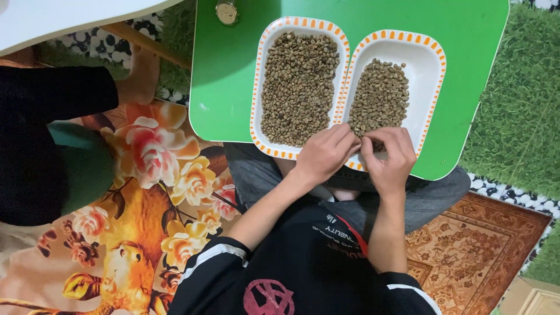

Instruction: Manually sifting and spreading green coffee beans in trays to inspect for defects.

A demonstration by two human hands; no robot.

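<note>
Two white trays with orange-dashed rims sit side by side on a green table (233, 87), both holding greenish-brown beans. The left tray (265, 64) is nearly full; the right tray (429, 64) holds a smaller heap (379, 96) down its middle, with bare white at its edges. Judging from that, the sorting looks partly done, with the big pile of beans (298, 87) left to go through.

The left hand (324, 154) rests at the near end of the trays where their rims meet, fingers curled narrow. The right hand (389, 157) is just beside it, over the right tray's near end, fingertips pinched among beans; whether it grips one I cannot tell.

A small round watch face (226, 11) lies at the far edge of the table. No packages or labels show.
</note>
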